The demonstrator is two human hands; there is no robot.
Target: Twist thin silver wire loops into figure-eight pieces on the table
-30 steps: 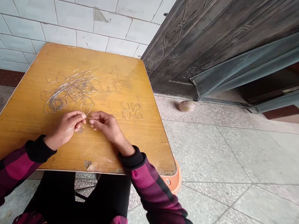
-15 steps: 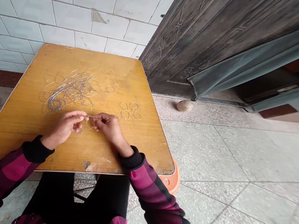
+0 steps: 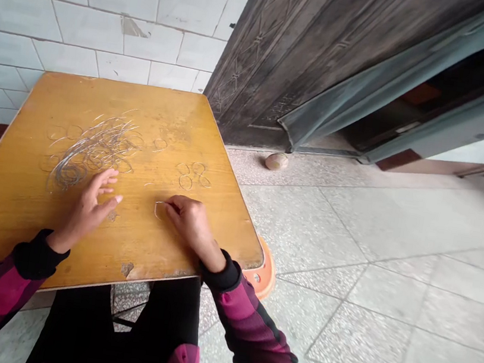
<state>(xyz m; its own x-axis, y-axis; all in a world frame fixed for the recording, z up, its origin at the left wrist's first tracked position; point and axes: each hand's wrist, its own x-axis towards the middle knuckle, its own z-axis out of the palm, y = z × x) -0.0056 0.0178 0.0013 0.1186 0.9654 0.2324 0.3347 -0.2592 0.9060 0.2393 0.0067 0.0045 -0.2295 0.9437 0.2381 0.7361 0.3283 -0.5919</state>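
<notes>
My right hand (image 3: 189, 219) pinches a thin wire loop (image 3: 155, 210), which sticks out to the left of the fingertips just over the wooden table (image 3: 160, 248). My left hand (image 3: 91, 205) is open and holds nothing, its thumb and fingers apart. Just beyond the left hand lies a tangled heap of silvery wire (image 3: 94, 145), part straight strands and part curled rings. Several wire rings (image 3: 185, 182) are set close together on the right side of the table. A single wire ring (image 3: 160, 145) lies between the heap and that group.
A white tiled wall (image 3: 110, 31) stands behind the table. To the right are a dark carved wooden door (image 3: 261, 76) and a grey-green curtain (image 3: 324, 109). A roundish stone-like object (image 3: 276, 161) sits on the floor, and an orange stool (image 3: 266, 272) shows under the table's right corner.
My hands have come apart. The left let go of the wire and opened, moving left; the right carried the wire loop to the right. The view has turned somewhat to the right.
</notes>
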